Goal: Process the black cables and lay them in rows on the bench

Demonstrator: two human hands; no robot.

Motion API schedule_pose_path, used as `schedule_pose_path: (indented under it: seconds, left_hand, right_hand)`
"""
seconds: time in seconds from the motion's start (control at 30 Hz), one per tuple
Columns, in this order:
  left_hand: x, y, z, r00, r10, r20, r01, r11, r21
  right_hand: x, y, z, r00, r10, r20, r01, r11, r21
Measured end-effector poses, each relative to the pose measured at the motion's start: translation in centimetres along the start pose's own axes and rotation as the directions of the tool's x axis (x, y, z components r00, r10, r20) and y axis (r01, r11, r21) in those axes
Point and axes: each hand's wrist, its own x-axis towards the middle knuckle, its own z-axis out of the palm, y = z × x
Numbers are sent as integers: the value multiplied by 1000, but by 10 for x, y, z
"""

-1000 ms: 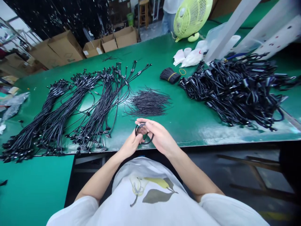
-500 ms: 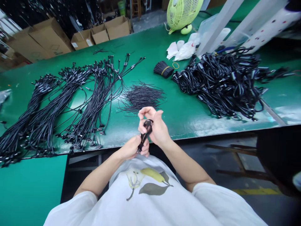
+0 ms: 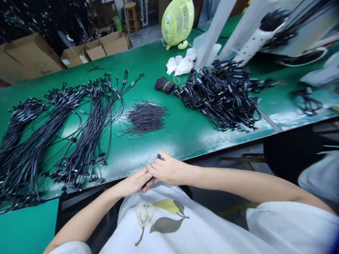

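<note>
My left hand (image 3: 137, 180) and my right hand (image 3: 167, 170) meet at the table's front edge, close to my shirt. Both are closed around a folded black cable (image 3: 159, 156); only its dark end above my right hand and a sliver below my fingers show, the rest being hidden. Beyond my hands lies a loose pile of thin black twist ties (image 3: 146, 118). To the left, long black cables (image 3: 87, 135) are laid out in several bunches, with connectors at both ends. A large heap of coiled black cables (image 3: 219, 95) sits to the right.
A banded bundle of ties (image 3: 164, 85) lies beside a yellow rubber band (image 3: 176, 80). Behind are white crumpled bags (image 3: 183, 66), a green fan (image 3: 178, 23) and a slanted white post (image 3: 215, 33). Cardboard boxes (image 3: 113, 43) stand past the far edge. At right, another person's sleeve (image 3: 320, 174) shows.
The view has swung right. My right hand has come down from its raised, spread-finger pose and now closes over the cable against my left hand. The cable is now mostly covered.
</note>
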Motion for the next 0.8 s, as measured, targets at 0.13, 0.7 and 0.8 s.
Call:
schedule_pose_path:
  seconds: [0.13,0.7,0.8]
  left_hand:
    - [-9,2,6,1000,-21,-1,21,984,177]
    - [16,-25,-6,930,227,-289,42,715,698]
    - [24,-30,-12,931,149,-332,63,833,549]
  right_hand:
    - [-10,-15,-12,997,62,45,-63,998,31]
    - [-12,9,43,985,152,85,-168,959,228]
    - [-11,10,50,977,205,58,-213,953,215]
